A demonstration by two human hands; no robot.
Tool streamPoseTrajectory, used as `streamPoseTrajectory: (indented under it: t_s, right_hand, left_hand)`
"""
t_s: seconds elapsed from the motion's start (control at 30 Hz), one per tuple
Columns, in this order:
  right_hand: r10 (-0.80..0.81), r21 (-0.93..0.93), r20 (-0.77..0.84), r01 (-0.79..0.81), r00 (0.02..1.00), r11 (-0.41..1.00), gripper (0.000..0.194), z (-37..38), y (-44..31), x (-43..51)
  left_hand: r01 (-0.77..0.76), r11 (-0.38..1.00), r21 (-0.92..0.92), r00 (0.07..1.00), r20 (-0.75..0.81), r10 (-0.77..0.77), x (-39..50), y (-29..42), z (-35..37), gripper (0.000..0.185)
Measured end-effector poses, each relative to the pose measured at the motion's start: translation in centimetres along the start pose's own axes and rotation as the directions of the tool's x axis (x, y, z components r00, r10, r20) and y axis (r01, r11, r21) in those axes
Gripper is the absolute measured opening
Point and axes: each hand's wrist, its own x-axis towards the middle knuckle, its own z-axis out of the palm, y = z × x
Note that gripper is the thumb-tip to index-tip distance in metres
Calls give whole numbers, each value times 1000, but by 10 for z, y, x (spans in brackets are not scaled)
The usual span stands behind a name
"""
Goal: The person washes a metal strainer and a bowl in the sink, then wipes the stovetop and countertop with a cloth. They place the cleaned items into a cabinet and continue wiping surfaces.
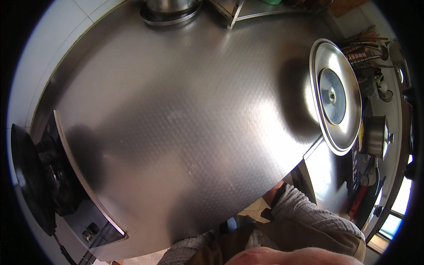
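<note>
A brushed stainless steel counter [185, 109] spreads out before me. At its right end stands a large round steel lid [352, 96] with a dark centre disc and a small knob; what is under it is hidden. The wrist of my right hand [273, 194], with a dark band and a grey sleeve, shows just below the counter's front edge. The fingers are hidden, so what that hand touches cannot be seen. My left hand is out of view; only the grey left sleeve [187, 248] shows at the bottom.
A black wok [28, 175] sits over a gas burner at the far left. At the back are a steel pot [170, 5] on a round tray and a metal rack [233, 16]. To the right are a lidded saucepan [376, 137], ladles [382, 53] and a red-handled utensil [357, 200].
</note>
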Motion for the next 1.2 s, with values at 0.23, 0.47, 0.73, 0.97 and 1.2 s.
streamPoseTrajectory:
  t_s: [0.23,0.47,0.73,0.97,1.2]
  right_hand:
    - [7,-44,11,-6,1000,999,29,-6,5,-5]
    - [20,-132,34,-15,999,991,29,-11,13,-24]
    - [181,-454,86,-123,980,883,34,-65,23,-155]
    - [155,-427,-148,-205,977,881,32,-227,56,-296]
    - [-187,130,-507,289,841,948,66,-351,29,-391]
  left_hand:
    - [0,1000,5,1000,13,0,-1,-5,-3,33]
    - [-6,999,36,999,37,4,-13,-10,-7,32]
    - [2,993,118,992,123,-17,-65,-17,-1,31]
    - [66,860,506,887,365,-283,-166,-33,-21,30]
    - [-44,660,750,820,404,-406,-293,23,-122,30]
